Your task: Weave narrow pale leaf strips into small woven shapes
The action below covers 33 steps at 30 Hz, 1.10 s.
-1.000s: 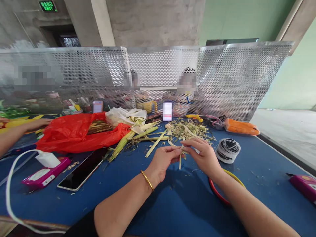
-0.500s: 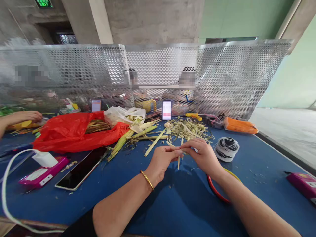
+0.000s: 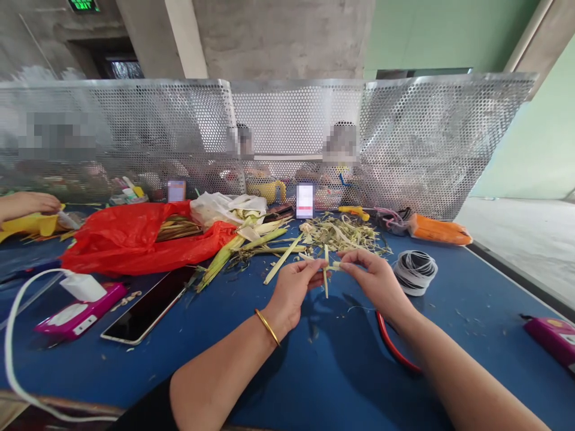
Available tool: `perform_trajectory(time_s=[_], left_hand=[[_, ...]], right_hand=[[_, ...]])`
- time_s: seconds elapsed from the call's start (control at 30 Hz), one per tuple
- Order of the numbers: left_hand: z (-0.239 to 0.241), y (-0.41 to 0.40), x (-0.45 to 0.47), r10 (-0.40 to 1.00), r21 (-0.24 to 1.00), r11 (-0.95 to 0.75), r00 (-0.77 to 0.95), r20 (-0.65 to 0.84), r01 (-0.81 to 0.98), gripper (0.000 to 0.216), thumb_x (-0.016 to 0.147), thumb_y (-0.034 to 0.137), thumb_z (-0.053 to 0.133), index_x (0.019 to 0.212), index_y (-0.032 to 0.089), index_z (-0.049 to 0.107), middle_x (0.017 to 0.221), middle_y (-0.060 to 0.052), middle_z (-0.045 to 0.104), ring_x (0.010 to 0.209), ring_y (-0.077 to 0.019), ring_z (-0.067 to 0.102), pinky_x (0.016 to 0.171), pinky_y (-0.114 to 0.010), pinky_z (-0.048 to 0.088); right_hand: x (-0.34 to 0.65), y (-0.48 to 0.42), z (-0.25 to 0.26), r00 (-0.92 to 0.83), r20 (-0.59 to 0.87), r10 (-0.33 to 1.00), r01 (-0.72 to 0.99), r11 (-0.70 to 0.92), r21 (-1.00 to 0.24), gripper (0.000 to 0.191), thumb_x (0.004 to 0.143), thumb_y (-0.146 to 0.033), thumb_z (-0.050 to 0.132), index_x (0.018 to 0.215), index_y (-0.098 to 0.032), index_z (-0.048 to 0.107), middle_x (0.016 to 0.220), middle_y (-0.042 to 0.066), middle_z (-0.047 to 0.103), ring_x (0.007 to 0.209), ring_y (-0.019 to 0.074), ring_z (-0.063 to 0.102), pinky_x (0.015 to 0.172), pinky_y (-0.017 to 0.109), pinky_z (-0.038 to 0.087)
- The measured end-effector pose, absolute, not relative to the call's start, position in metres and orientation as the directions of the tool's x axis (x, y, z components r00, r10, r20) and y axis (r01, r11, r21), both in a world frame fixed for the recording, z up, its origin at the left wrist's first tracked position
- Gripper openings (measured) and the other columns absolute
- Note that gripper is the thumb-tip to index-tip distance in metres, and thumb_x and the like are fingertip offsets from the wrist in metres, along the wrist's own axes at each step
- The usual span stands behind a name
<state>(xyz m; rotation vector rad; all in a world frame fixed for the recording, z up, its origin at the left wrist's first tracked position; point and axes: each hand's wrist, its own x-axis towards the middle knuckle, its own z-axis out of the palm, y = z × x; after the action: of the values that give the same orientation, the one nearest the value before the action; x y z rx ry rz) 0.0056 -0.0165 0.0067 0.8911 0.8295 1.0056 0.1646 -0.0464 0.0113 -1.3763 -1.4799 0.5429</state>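
Two leaf strips (image 3: pixel 326 287), likely light, floppy and tearable, are pinched near their crossing by left hand (image 3: pixel 294 288) and right hand (image 3: pixel 376 279).

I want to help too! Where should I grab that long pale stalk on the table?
Grip the stalk at its near end, which lies free on the table; the far end runs into the scrap heap. It lies flat and thin, so come from above on the left and pinch across it: the left hand, holding a strip, is close on its right.
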Motion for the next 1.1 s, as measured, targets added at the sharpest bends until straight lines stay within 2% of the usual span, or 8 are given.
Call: perform_trajectory(time_s=[0.1,0.17,0.27,0.4,0.67,0.8,0.93,1.1], left_hand=[[0.007,-0.018,0.006,0.932,0.909,0.263,0.327,-0.153,-0.324,0.017,0.075,0.028,0.07,0.081,0.014,0.075,0.083,-0.008,0.073,0.073,-0.0155,0.067,0.077,-0.026,0.05],[0.006,-0.019,0.006,0.929,0.909,0.271,0.332,-0.161,-0.316,0.017,0.075,0.028,0.069,0.083,0.014,0.075,0.083,-0.008,0.073,0.072,-0.015,0.067,0.076,-0.025,0.05],[0.005,-0.019,0.007,0.935,0.896,0.278,0.312,-0.169,-0.347,0.017,0.071,0.027,0.072,0.082,0.014,0.075,0.08,-0.008,0.073,0.071,-0.0151,0.067,0.073,-0.025,0.049],[0.004,-0.017,0.007,0.95,0.871,0.275,0.255,-0.181,-0.406,0.012,0.064,0.022,0.077,0.073,0.014,0.075,0.074,-0.007,0.072,0.066,-0.0134,0.065,0.069,-0.024,0.049],[0.0,-0.016,0.008,0.932,0.869,0.327,0.279,-0.231,-0.373,0.023,0.057,0.006,0.074,0.079,0.012,0.074,0.072,-0.006,0.071,0.061,-0.0105,0.062,0.065,-0.022,0.048],[0.001,-0.015,0.005,0.923,0.851,0.36,0.281,-0.264,-0.382,0.017,0.065,0.021,0.074,0.08,0.014,0.068,0.077,-0.003,0.067,0.064,-0.0114,0.062,0.061,-0.023,0.049],[0.002,-0.015,0.003,0.914,0.915,0.33,0.321,-0.248,-0.231,0.033,0.065,0.045,0.076,0.076,0.017,0.062,0.07,0.0,0.063,0.056,-0.0107,0.057,0.05,-0.022,0.044],[0.003,-0.011,0.0,0.9,0.949,0.302,0.355,-0.254,-0.087,0.031,0.067,0.043,0.074,0.071,0.014,0.066,0.068,-0.005,0.068,0.062,-0.014,0.063,0.056,-0.022,0.044]], right_hand=[[0.164,-0.045,0.008,0.078,0.248,0.966,0.442,0.189,-0.877,0.018,0.074,-0.037,0.061,0.069,-0.02,0.062,0.074,0.002,0.067,0.074,0.019,0.06,0.071,0.031,0.044],[0.163,-0.045,0.007,0.067,0.265,0.962,0.5,0.197,-0.843,0.017,0.076,-0.035,0.059,0.07,-0.02,0.062,0.067,0.0,0.064,0.067,0.0168,0.056,0.064,0.029,0.042],[0.163,-0.046,0.006,0.07,0.318,0.946,0.576,0.222,-0.787,0.014,0.078,-0.032,0.057,0.072,-0.02,0.061,0.069,0.0,0.064,0.068,0.0166,0.055,0.065,0.028,0.041],[0.163,-0.047,0.007,0.027,0.277,0.96,0.531,0.221,-0.818,0.013,0.078,-0.032,0.057,0.074,-0.02,0.06,0.074,0.001,0.064,0.071,0.0166,0.055,0.068,0.029,0.042],[0.162,-0.047,0.005,-0.002,0.28,0.96,0.576,0.23,-0.785,0.011,0.078,-0.031,0.057,0.073,-0.021,0.059,0.069,-0.001,0.061,0.067,0.0156,0.054,0.064,0.027,0.041],[0.162,-0.051,0.012,-0.101,0.382,0.919,0.691,0.341,-0.638,0.009,0.084,-0.023,0.053,0.076,-0.021,0.057,0.075,0.0,0.061,0.071,0.0153,0.055,0.066,0.026,0.041],[0.163,-0.055,0.02,-0.321,0.414,0.852,0.75,0.496,-0.438,0.015,0.088,-0.015,0.045,0.078,-0.021,0.055,0.08,0.002,0.059,0.074,0.0151,0.055,0.067,0.025,0.04],[0.166,-0.056,0.025,-0.412,0.386,0.825,0.745,0.549,-0.379,0.017,0.09,-0.014,0.042,0.08,-0.021,0.054,0.081,0.002,0.057,0.074,0.0152,0.054,0.066,0.025,0.041]])
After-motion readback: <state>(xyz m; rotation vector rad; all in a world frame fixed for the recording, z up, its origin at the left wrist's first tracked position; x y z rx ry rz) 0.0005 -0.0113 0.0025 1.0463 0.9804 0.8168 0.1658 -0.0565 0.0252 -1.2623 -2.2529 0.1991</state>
